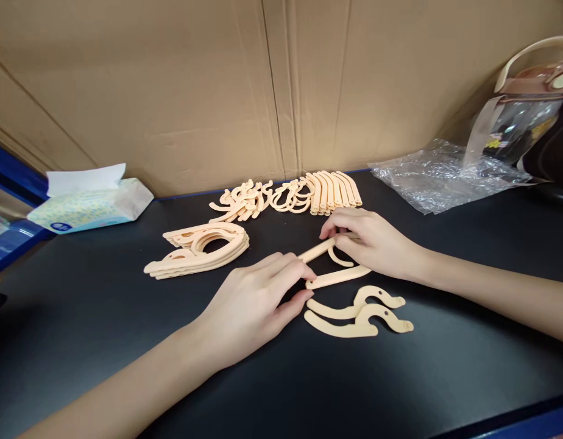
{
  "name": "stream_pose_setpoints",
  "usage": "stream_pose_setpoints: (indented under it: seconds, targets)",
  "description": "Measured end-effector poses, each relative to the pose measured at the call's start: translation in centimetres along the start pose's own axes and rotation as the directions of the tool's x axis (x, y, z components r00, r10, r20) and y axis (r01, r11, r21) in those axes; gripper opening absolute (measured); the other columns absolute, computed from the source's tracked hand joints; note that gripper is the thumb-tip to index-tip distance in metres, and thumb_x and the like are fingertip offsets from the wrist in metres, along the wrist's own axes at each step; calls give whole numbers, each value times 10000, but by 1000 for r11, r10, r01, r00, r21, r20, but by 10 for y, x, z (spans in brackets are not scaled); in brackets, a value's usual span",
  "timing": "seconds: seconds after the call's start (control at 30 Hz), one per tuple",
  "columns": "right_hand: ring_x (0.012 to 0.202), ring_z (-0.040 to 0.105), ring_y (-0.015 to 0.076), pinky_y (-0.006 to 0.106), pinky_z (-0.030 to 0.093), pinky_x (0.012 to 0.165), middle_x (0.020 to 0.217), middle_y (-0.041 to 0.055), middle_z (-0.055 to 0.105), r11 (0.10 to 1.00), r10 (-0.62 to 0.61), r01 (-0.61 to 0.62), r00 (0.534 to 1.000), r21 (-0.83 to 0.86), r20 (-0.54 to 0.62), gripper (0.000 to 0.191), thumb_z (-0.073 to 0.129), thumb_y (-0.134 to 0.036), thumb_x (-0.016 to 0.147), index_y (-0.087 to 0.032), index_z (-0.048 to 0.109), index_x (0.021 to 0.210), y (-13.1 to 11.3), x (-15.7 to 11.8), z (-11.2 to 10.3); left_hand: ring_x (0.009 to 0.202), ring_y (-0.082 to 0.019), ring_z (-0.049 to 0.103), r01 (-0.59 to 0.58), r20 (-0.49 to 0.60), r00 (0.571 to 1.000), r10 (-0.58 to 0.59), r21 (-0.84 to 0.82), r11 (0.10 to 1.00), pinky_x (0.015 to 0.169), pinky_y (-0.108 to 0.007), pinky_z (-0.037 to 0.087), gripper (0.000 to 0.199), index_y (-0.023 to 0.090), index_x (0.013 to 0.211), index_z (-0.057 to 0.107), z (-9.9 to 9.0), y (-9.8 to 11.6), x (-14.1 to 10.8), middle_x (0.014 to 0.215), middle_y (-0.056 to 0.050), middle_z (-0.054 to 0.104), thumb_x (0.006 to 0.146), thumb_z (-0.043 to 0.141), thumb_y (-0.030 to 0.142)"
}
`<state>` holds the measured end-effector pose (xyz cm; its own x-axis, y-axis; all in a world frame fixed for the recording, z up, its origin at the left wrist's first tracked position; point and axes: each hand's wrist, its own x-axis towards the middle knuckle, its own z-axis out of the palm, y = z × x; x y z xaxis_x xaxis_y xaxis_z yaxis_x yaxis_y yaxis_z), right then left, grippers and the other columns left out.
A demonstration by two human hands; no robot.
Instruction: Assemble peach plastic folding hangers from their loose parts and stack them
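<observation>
My left hand [263,299] has its fingers curled at the near-left ends of two cream plastic hanger arms [339,277], its index fingertip touching them. My right hand [373,241] pinches the far end of the upper arm between thumb and fingers. A curved hook piece [340,259] shows between the two arms, partly hidden by my right hand. Just below lie two flat, wavy hanger pieces [350,329], overlapping on the black table. To the left is a stack of folded hangers [199,259].
Behind my hands are a pile of wavy hanger pieces [245,201], several hooks [290,196] and a row of straight arms [334,190]. A tissue pack [94,204] stands left. Clear plastic wrap [441,177] and a drinking bottle [521,125] sit right, before a cardboard wall [194,91].
</observation>
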<state>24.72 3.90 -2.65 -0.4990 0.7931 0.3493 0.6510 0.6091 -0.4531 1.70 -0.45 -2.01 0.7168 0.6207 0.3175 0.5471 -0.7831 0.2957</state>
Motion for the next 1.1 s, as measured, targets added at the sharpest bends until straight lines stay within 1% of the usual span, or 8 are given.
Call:
stream_pose_setpoints:
  seconds: [0.23,0.47,0.7,0.97,1.1]
  targets:
    - [785,543,142,268,403,711,855,17,617,999,-14,14,1000,-37,8,204,449,-86,810,-162,634,851,-1,0,1,837,-130,572,-6,10,1000,6,-15,1000,698,-243,460,97,205,986,597,1,0,0,948,14,641,930,518,197]
    - [795,571,152,269,412,713,858,22,640,999,0,-1,1000,-48,-17,236,432,-51,803,-171,633,836,1,0,2,865,-134,594,-10,9,1000,10,-23,1000,731,-243,484,124,205,1002,616,0,0,0,963,4,656,934,512,198]
    - [806,592,160,289,425,745,851,17,654,999,-3,2,999,-39,-41,265,418,-30,797,-190,629,815,6,0,3,848,-140,611,-40,-5,999,40,-29,999,724,-238,492,171,210,1034,641,-1,1,1,949,-12,665,928,510,181]
    - [823,588,166,292,422,760,834,18,647,999,17,-20,998,-48,-62,267,412,-34,804,-183,633,797,8,0,3,842,-133,594,-62,-6,998,62,-61,996,706,-236,468,226,211,1090,643,-2,0,0,966,-14,656,950,469,178]
    - [767,581,153,282,421,729,811,10,649,999,14,-17,997,-40,-72,262,426,-26,790,-183,636,786,8,1,3,847,-126,594,-72,-6,997,72,-40,997,705,-230,465,228,212,1090,640,-2,0,0,969,-11,651,954,460,179]
